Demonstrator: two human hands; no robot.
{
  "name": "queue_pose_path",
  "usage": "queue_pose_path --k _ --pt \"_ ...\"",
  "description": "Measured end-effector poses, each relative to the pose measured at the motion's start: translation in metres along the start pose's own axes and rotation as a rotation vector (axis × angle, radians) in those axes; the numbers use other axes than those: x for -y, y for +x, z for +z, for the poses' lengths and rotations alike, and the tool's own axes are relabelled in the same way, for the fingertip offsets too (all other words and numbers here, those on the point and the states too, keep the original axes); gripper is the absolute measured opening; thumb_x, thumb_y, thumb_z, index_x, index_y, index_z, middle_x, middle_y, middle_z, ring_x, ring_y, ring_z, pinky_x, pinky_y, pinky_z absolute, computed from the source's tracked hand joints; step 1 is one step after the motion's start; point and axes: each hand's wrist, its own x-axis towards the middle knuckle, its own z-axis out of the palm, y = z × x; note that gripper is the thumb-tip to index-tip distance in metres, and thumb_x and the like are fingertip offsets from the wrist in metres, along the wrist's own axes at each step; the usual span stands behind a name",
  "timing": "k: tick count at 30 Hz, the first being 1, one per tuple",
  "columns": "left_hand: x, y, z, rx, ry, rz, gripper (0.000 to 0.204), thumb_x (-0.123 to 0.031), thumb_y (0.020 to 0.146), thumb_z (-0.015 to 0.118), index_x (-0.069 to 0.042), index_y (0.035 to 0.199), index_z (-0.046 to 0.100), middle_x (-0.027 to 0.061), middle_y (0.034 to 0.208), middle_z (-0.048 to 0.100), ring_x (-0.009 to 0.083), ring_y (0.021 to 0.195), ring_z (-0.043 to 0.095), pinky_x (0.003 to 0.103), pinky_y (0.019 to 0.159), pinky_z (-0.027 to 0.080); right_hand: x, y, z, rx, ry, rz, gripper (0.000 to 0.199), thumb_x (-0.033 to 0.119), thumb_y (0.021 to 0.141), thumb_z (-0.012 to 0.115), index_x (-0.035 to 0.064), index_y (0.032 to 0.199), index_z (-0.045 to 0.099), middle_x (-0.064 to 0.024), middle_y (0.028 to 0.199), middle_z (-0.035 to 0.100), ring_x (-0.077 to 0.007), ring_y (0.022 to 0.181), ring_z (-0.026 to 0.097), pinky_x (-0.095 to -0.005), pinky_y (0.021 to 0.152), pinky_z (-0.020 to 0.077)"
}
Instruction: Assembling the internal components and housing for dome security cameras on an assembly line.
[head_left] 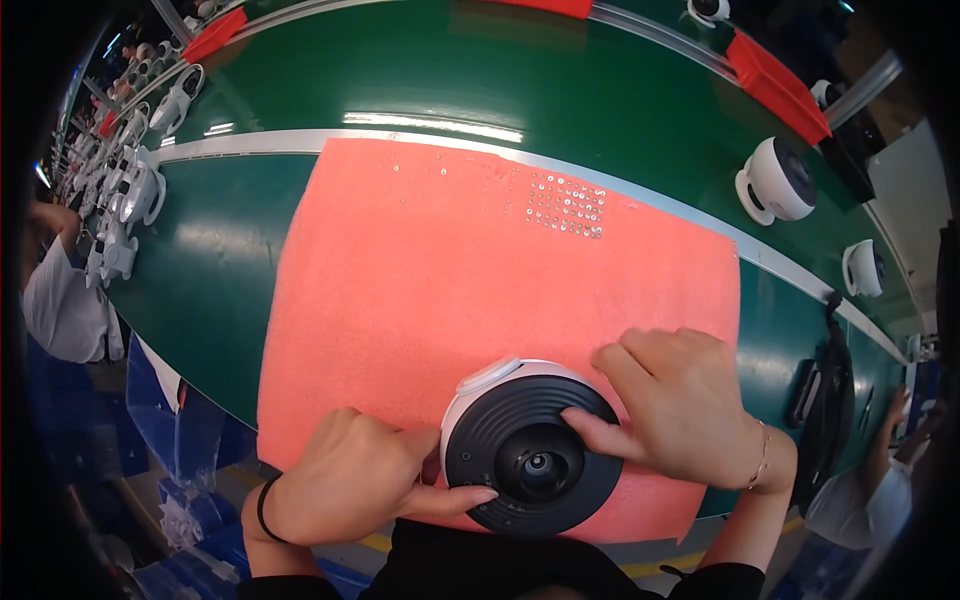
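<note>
A round white security camera (520, 400) with a black ringed face sits at the near edge of a pink foam mat (430, 270), its lens (538, 463) facing up. My left hand (355, 480) grips its left side, the thumb lying on the black face near the lens. On the other side my right hand (675, 405) has its thumb pressed on the face, with the fingers curled at the upper right rim. Small screws (568, 205) stand in rows near the mat's far edge, and a few lie apart to their left.
Beyond the mat runs a green conveyor belt (420, 75) behind a metal rail. Two white cameras (780, 180) (862, 268) stand on it at the right. Many white camera parts (135, 190) crowd the left. Red bins (775, 85) line the far side. Other people sit at both sides.
</note>
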Motion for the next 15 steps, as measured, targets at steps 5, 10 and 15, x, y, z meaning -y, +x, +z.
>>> queue_pose_path --k 5,10,15 --pt "-0.005 0.002 -0.004 0.004 -0.055 0.004 0.049 -0.049 0.069 0.067 -0.002 0.059 0.057 0.0068 0.044 0.051 0.025 0.041 0.055 0.031 0.043 0.044 0.017 -0.006 0.007 -0.389 0.145 -0.569 0.031 0.028 0.068 0.069 0.0048 0.088 0.063 -0.0078 0.089 0.057 -0.0206 0.074 0.055 -0.0305 0.06 0.0421" --pt "-0.004 0.0 -0.006 0.039 -0.011 -0.06 0.039 -0.041 0.064 0.073 -0.005 0.059 0.06 0.0042 0.049 0.057 0.0207 0.045 0.058 0.028 0.045 0.043 0.016 -0.003 0.011 -0.28 0.293 -0.664 0.028 0.016 0.069 0.058 -0.0012 0.091 0.058 -0.015 0.1 0.056 -0.0259 0.091 0.054 -0.0346 0.076 0.045" --pt "0.0 0.002 -0.006 0.013 0.024 0.028 0.044 -0.044 0.067 0.069 -0.004 0.056 0.058 0.0057 0.045 0.052 0.0226 0.041 0.054 0.03 0.041 0.041 0.019 -0.005 0.013 -0.119 0.364 -0.753 0.035 0.013 0.071 0.06 -0.0007 0.103 0.057 -0.0209 0.116 0.051 -0.0325 0.107 0.051 -0.0425 0.09 0.0405"
